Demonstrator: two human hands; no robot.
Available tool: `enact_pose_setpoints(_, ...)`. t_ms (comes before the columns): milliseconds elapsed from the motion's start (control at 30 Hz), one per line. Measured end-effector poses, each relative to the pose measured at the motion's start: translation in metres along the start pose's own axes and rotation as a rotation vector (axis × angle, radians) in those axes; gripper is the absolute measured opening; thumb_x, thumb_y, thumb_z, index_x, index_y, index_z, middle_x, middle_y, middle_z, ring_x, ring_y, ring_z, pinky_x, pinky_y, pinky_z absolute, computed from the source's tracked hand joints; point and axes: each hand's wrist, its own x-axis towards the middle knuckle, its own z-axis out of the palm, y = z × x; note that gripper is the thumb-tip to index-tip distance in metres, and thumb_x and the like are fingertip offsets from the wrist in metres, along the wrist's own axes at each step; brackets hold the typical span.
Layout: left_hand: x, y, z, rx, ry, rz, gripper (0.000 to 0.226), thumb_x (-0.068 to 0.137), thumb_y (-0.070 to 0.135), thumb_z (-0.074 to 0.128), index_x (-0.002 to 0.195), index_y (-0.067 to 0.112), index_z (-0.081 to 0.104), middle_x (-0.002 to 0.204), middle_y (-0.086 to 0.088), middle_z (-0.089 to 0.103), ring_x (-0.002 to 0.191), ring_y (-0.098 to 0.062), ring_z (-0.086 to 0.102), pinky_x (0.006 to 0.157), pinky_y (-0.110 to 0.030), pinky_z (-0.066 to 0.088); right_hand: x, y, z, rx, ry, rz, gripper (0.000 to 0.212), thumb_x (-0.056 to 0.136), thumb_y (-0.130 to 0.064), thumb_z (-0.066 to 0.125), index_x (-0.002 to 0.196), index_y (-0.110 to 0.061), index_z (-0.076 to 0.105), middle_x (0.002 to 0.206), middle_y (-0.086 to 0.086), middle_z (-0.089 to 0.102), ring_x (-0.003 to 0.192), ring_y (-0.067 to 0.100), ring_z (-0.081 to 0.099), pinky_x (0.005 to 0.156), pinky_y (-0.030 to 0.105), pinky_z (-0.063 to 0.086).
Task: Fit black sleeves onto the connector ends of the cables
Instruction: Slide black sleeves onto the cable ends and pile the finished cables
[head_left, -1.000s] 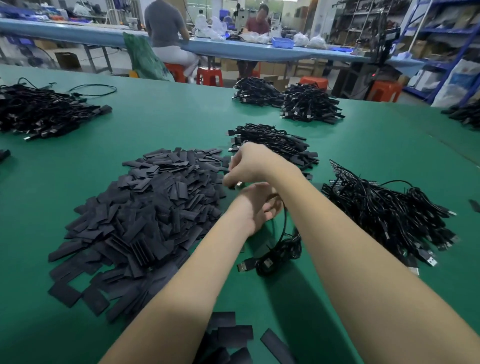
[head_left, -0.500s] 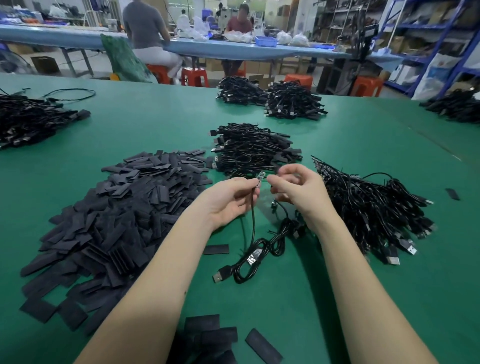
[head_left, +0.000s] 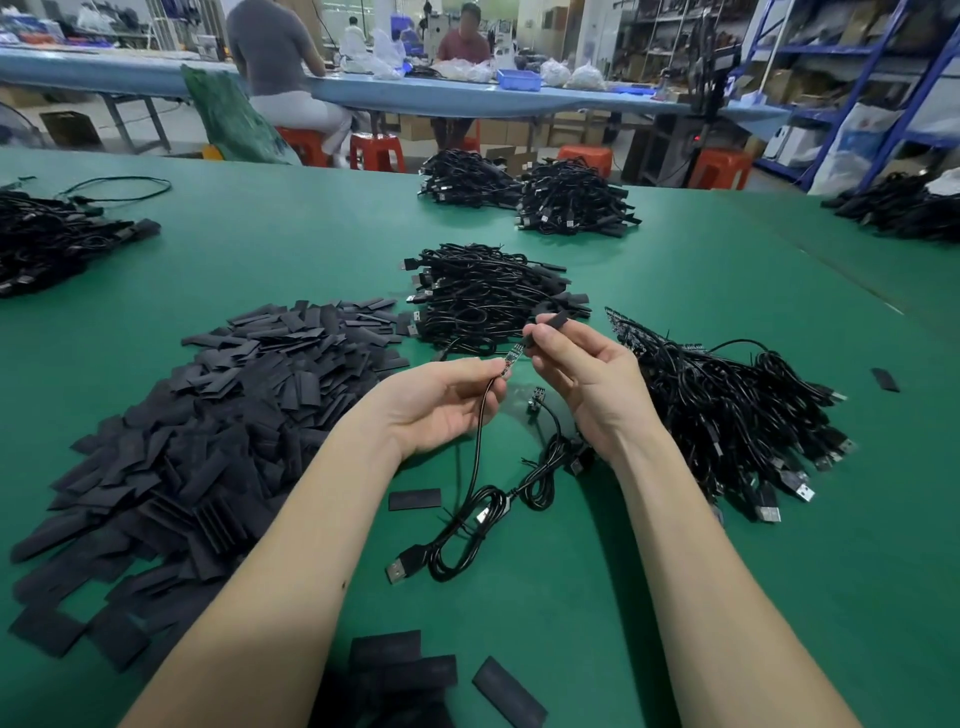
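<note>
Nearest, loose black strips (head_left: 402, 670) lie on the green table (head_left: 779, 597), with a coiled cable (head_left: 467, 525) and its USB plug (head_left: 402, 566) just beyond. Above it, the left hand (head_left: 436, 400) pinches that cable's bare connector end (head_left: 511, 358), a small circuit strip, while the right hand (head_left: 582, 369) pinches a black sleeve (head_left: 550, 325) just beside its tip, apart. Farther off, a sleeve heap (head_left: 208, 426) sits left and cable bundles (head_left: 488, 296) behind.
</note>
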Motion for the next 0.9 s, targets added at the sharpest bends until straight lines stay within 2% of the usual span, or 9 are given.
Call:
enact_pose_setpoints(133, -0.002, 0.001, -0.002, 0.013, -0.029, 0.000, 0.007, 0.073, 0.006, 0.072, 0.079, 0.002, 0.070, 0.075, -0.007, 0.065, 0.062, -0.010, 0.064, 0.053, -0.016, 0.053, -0.001, 0.000, 0.000, -0.026, -0.020, 0.018, 0.026, 0.070, -0.011, 0.081, 0.095, -0.009, 0.078, 0.095, 0.008, 0.078, 0.083, 0.011, 0.073, 0.073, 0.018, 0.057)
enact_pose_setpoints(233, -0.006, 0.004, -0.004, 0.126, -0.096, 0.013, 0.012, 0.076, 0.008, 0.072, 0.085, 0.005, 0.063, 0.076, -0.004, 0.065, 0.066, -0.008, 0.063, 0.056, -0.015, 0.052, -0.004, -0.005, -0.005, -0.083, -0.113, 0.103, 0.026, 0.072, -0.013, 0.079, 0.098, -0.010, 0.077, 0.097, 0.007, 0.078, 0.085, 0.010, 0.073, 0.071, 0.016, 0.056)
enact_pose_setpoints(433, -0.011, 0.006, -0.005, 0.257, -0.140, 0.068, 0.027, 0.076, 0.007, 0.072, 0.077, 0.018, 0.047, 0.078, -0.002, 0.070, 0.068, -0.010, 0.067, 0.058, -0.016, 0.052, -0.007, -0.015, -0.010, -0.214, -0.240, 0.141, 0.017, 0.074, -0.016, 0.078, 0.088, -0.023, 0.083, 0.101, 0.003, 0.079, 0.090, 0.008, 0.073, 0.071, 0.015, 0.056)
enact_pose_setpoints(600, -0.011, 0.006, -0.008, 0.360, -0.207, 0.059, 0.038, 0.082, 0.005, 0.075, 0.076, 0.021, 0.041, 0.077, -0.002, 0.066, 0.070, -0.011, 0.066, 0.059, -0.016, 0.052, -0.012, -0.023, -0.018, -0.259, -0.332, 0.196, 0.017, 0.074, -0.011, 0.076, 0.088, -0.020, 0.082, 0.099, 0.005, 0.078, 0.086, 0.011, 0.074, 0.071, 0.017, 0.057)
enact_pose_setpoints(900, -0.011, 0.004, -0.002, 0.292, -0.174, 0.155, 0.035, 0.079, 0.006, 0.069, 0.076, 0.020, 0.038, 0.075, -0.002, 0.062, 0.068, -0.011, 0.064, 0.059, -0.015, 0.051, -0.012, -0.014, -0.010, -0.184, -0.312, 0.133, 0.016, 0.074, -0.012, 0.077, 0.086, -0.020, 0.081, 0.098, 0.007, 0.078, 0.086, 0.011, 0.073, 0.073, 0.018, 0.057)
